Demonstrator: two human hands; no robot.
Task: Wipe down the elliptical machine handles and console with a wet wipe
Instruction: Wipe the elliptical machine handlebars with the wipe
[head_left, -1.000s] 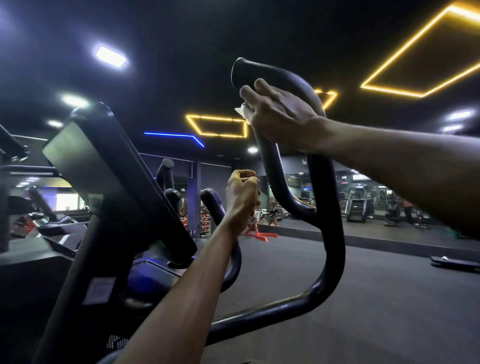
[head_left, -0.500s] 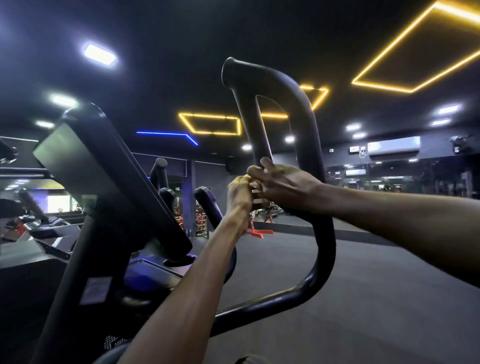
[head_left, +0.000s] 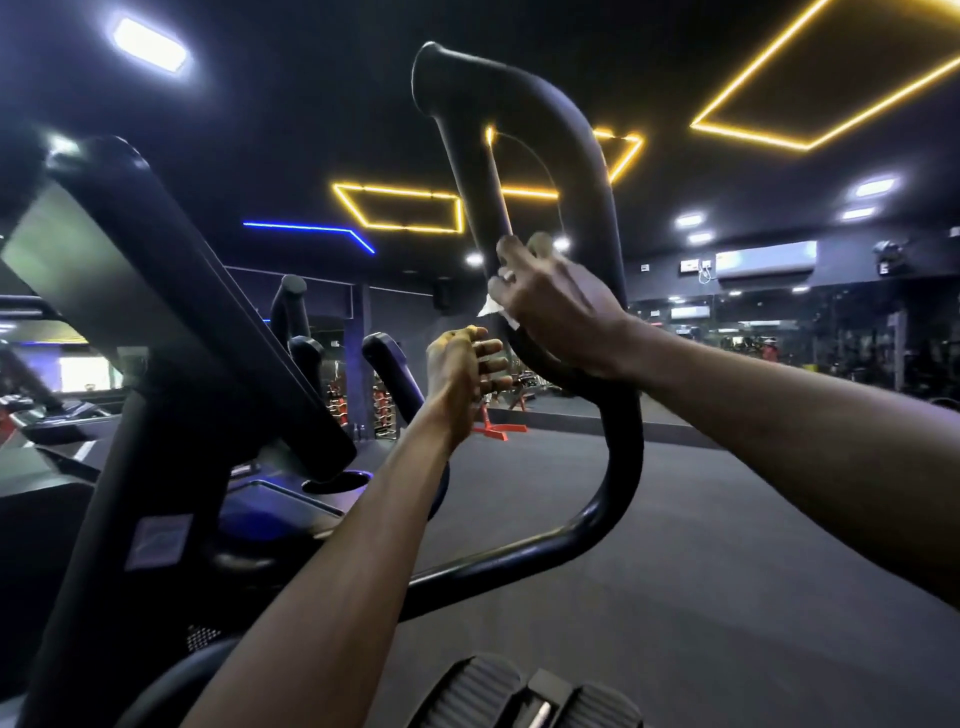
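Observation:
The elliptical's black looped handle rises in the middle of the view. My right hand grips its inner bar partway down, with a white wet wipe pressed under the fingers and a corner sticking out. My left hand is raised just left of and below it, apart from the bar, fingers curled with nothing visible in them. The dark console tilts up at the left, seen from its side.
Short fixed grips and another upright handle stand behind the console. Ribbed pedals show at the bottom edge. Open grey gym floor spreads right, with a red stand and a mirrored wall beyond.
My right hand slid with the wipe from the handle's top bend down the inner bar, then a little back up. My left hand met it, then drew apart.

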